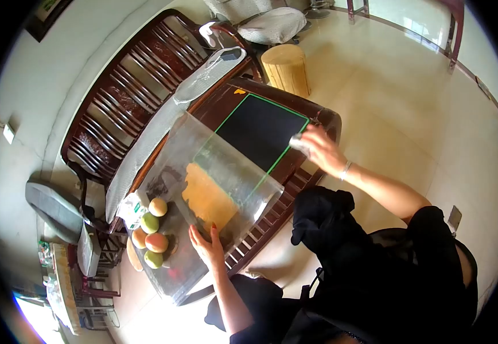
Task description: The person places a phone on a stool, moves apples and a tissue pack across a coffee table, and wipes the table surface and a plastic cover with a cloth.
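My left hand (207, 247) rests with its fingers apart on the clear plastic sheet (171, 269), which covers the near part of the dark wooden table (323, 114). Beside its fingertips, a tan patch (209, 198) shows through the sheet. Near the table's right edge, my right hand (321, 150) has its fingers closed on a small whitish thing (299, 143) that I cannot make out clearly. Left of that hand lies a black mat (260, 129) with a green border, its lower part under the sheet. Several fruits (156, 242) sit together at the sheet's left part.
A carved wooden bench (128, 94) runs behind the table. A round wooden stool (286, 70) stands past the table's far end. White packaging (131, 211) lies by the fruits. At the left are a grey chair (54, 200) and another table (59, 281).
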`<action>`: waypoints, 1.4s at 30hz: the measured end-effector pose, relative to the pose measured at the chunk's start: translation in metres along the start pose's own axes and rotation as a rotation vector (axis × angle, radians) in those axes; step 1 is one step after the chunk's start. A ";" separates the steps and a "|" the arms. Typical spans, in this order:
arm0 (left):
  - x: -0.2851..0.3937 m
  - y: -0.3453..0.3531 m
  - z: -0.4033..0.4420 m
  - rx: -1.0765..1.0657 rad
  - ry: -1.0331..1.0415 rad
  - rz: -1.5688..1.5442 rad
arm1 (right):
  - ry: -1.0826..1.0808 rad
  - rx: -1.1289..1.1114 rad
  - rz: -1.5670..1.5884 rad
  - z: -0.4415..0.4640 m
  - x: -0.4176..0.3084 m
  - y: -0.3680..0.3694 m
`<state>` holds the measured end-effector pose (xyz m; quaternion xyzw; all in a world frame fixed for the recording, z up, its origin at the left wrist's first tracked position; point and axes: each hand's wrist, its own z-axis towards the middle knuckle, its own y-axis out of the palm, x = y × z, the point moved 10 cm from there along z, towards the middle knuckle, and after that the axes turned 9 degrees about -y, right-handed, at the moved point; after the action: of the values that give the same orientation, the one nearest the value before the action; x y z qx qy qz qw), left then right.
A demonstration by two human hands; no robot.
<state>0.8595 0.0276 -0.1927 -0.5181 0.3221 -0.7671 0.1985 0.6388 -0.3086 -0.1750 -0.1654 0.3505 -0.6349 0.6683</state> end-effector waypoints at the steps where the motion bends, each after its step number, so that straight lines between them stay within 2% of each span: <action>1: -0.013 0.003 -0.001 0.006 0.002 0.073 | -0.132 0.009 -0.038 0.000 -0.027 0.002; 3: -0.005 0.003 -0.013 0.032 0.066 0.204 | -0.201 0.037 0.105 -0.003 -0.055 0.021; 4: 0.000 0.001 -0.017 0.038 0.066 0.207 | -0.231 -0.018 0.130 -0.006 -0.068 0.029; 7: 0.003 -0.008 -0.015 0.028 -0.046 0.220 | -0.342 -0.123 0.150 -0.004 -0.105 0.024; 9: -0.016 -0.014 -0.005 0.013 -0.203 0.100 | -0.349 -0.109 0.268 -0.010 -0.105 0.017; 11: -0.027 -0.017 0.005 -0.014 -0.244 0.133 | -0.436 -0.176 0.335 -0.026 -0.111 0.022; 13: -0.034 -0.018 0.013 -0.072 -0.326 0.178 | -0.370 -0.120 0.496 -0.035 -0.104 0.015; 15: -0.046 -0.018 0.026 -0.047 -0.286 0.183 | -0.122 -0.096 0.620 -0.028 -0.085 0.004; 16: -0.057 -0.012 0.034 -0.103 -0.313 0.223 | -0.047 -0.055 0.722 -0.025 -0.079 -0.003; 17: -0.055 -0.013 0.038 -0.155 -0.341 0.263 | -0.008 -0.025 0.777 -0.022 -0.074 -0.007; 19: -0.038 -0.023 0.042 -0.100 -0.309 0.290 | 0.051 -0.063 0.790 -0.020 -0.065 -0.008; 22: -0.046 -0.010 0.056 -0.288 -0.299 0.407 | 0.126 -0.090 0.795 -0.027 -0.051 -0.002; 23: -0.043 -0.015 0.058 -0.274 -0.308 0.407 | 0.139 -0.107 0.791 -0.028 -0.048 -0.002; 25: -0.048 0.001 0.050 -0.481 -0.474 0.183 | 0.140 -0.109 0.774 -0.030 -0.047 -0.009; 27: -0.059 -0.001 0.059 -0.439 -0.494 0.293 | 0.193 -0.130 0.798 -0.035 -0.042 -0.012; 29: -0.057 0.014 0.060 -0.563 -0.574 -0.157 | 0.170 -0.116 0.770 -0.039 -0.037 -0.018; 30: -0.039 0.017 0.059 -0.560 -0.586 -0.411 | 0.176 -0.137 0.764 -0.040 -0.034 -0.019; 31: -0.037 0.022 0.072 -0.562 -0.583 -0.409 | 0.186 -0.157 0.756 -0.042 -0.033 -0.021; 32: 0.014 0.016 0.097 -0.498 0.050 -0.254 | 0.188 -0.158 0.754 -0.044 -0.031 -0.023; 34: 0.085 0.013 0.101 -0.548 0.398 -0.469 | 0.219 -0.185 0.729 -0.047 -0.026 -0.024; 36: 0.169 0.014 0.098 -0.643 0.164 -0.605 | 0.212 -0.236 0.714 -0.047 -0.031 -0.027; 37: 0.214 0.015 0.091 -0.602 0.218 -0.364 | 0.212 -0.281 0.702 -0.048 -0.036 -0.026; 39: 0.284 0.045 0.066 -0.728 0.076 -0.686 | 0.146 -0.307 0.754 -0.050 -0.049 -0.025; 41: 0.341 0.078 0.023 -0.904 0.334 -0.634 | 0.065 -0.354 0.787 -0.055 -0.061 -0.020; 42: 0.353 0.091 0.005 -0.891 0.452 -0.587 | 0.038 -0.391 0.778 -0.056 -0.067 -0.021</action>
<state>0.7253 -0.2644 -0.0198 -0.4426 0.4912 -0.6720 -0.3335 0.5891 -0.2344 -0.1824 -0.1329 0.5124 -0.2604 0.8074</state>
